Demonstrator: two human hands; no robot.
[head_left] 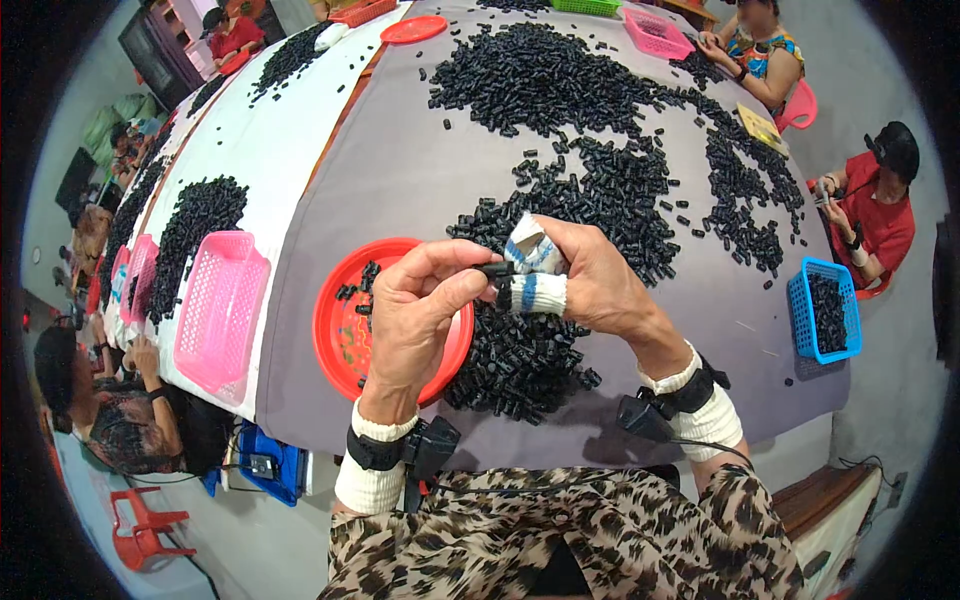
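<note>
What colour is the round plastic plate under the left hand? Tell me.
Red: the round plastic plate under the left hand, seen best in the head view.

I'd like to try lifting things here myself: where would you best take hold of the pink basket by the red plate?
Probably by its raised rim. The pink basket is an open-topped rectangle with lattice walls, lying flat on the table. Come from above at a long edge, fingers hooked over the rim; the side facing the red plate looks free.

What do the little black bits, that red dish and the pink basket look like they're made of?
Small black pieces: probably moulded plastic or rubber, matt, all one shape. Red dish: plastic by its look, smooth, slightly glossy, thin rim. Pink basket: plastic, with moulded lattice walls. The left hand and right hand hold one piece.
</note>
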